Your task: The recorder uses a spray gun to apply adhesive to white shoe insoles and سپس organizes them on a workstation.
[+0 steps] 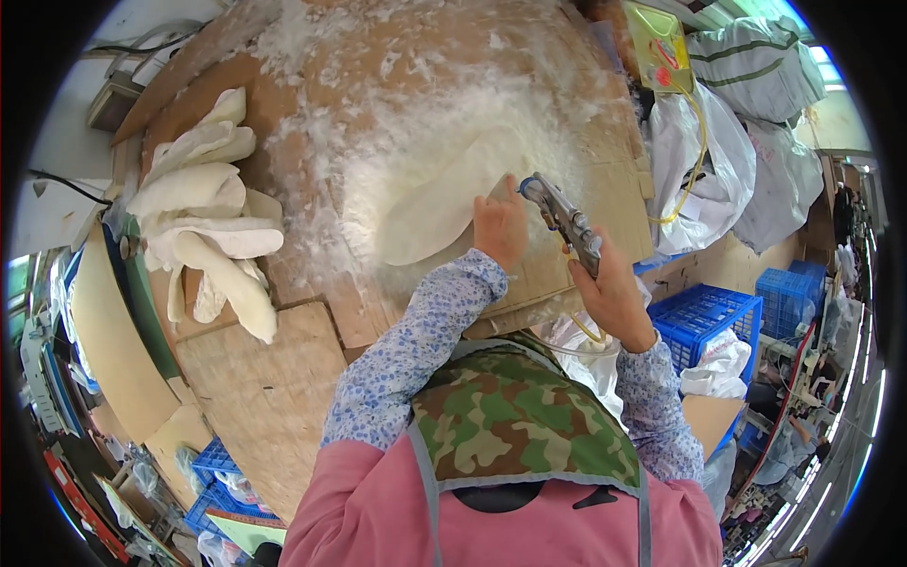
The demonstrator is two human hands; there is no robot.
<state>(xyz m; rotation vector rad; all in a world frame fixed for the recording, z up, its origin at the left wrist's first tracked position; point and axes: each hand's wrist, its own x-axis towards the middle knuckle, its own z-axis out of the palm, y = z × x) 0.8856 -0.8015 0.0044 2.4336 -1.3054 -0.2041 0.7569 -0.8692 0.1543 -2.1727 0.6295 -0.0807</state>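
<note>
A long, pale insole-shaped piece (425, 213) lies flat on the white-coated middle of the worktable (312, 142). At its right edge is my left hand (501, 229), the fingers closed and the index finger pointing away from me. A thin greyish-white piece (500, 187) shows between those fingers; whether it belongs to the insole-shaped piece I cannot tell. My right hand (612, 293) grips a metal spray gun (567, 222), whose blue-ringed nozzle points left, close beside my left fingertips. Part of the gun's handle is hidden in my palm.
Several similar white pieces (203, 203) lie heaped at the table's left. On the right are white sacks (699, 161), a yellow hose (702, 142), a yellowish container (658, 47) and a blue crate (709, 317). A wooden board (265, 397) covers the near left.
</note>
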